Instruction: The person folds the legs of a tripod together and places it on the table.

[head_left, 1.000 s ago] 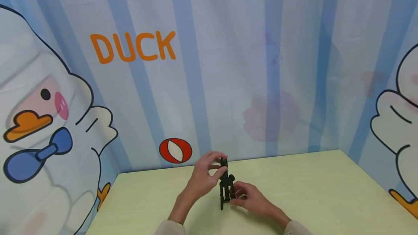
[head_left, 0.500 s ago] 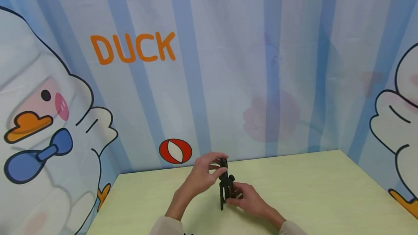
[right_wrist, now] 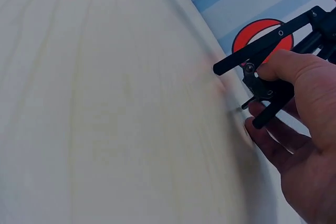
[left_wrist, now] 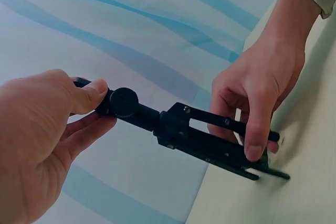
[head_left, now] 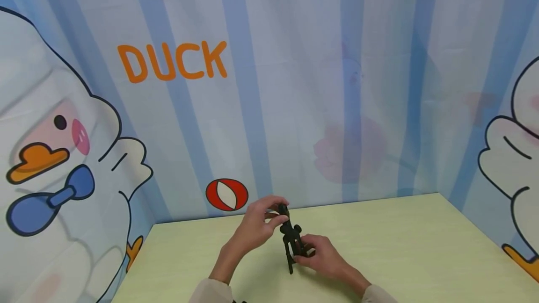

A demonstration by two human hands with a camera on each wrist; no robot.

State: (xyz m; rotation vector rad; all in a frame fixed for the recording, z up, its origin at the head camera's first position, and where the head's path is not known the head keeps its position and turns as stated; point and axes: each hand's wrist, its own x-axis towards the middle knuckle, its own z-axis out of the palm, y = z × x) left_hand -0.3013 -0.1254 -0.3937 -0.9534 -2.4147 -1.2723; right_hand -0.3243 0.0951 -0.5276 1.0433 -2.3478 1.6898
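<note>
A small black mini tripod [head_left: 291, 235] is held slightly tilted above the pale table, its top leaning left. My left hand [head_left: 256, 228] pinches the head at its top between thumb and fingers. In the left wrist view a round knob [left_wrist: 124, 102] sits just beyond that thumb. Lower down, my right hand [head_left: 326, 257] grips the legs, thumb on the near side. The right wrist view shows the leg ends [right_wrist: 231, 64] spread a little, with a hinged brace [right_wrist: 257, 82] between them at the right thumb. Part of the legs is hidden behind the right fingers.
The pale yellow table [head_left: 396, 242] spreads around both hands. Behind it hangs a blue-and-white striped curtain [head_left: 294, 106] printed with ducks, a red ball and the word DUCK. It meets the table's back edge.
The tripod's top has tilted left, and its feet have shifted slightly right. My left hand moved a little left with the head; the right hand closed in on the legs from the right.
</note>
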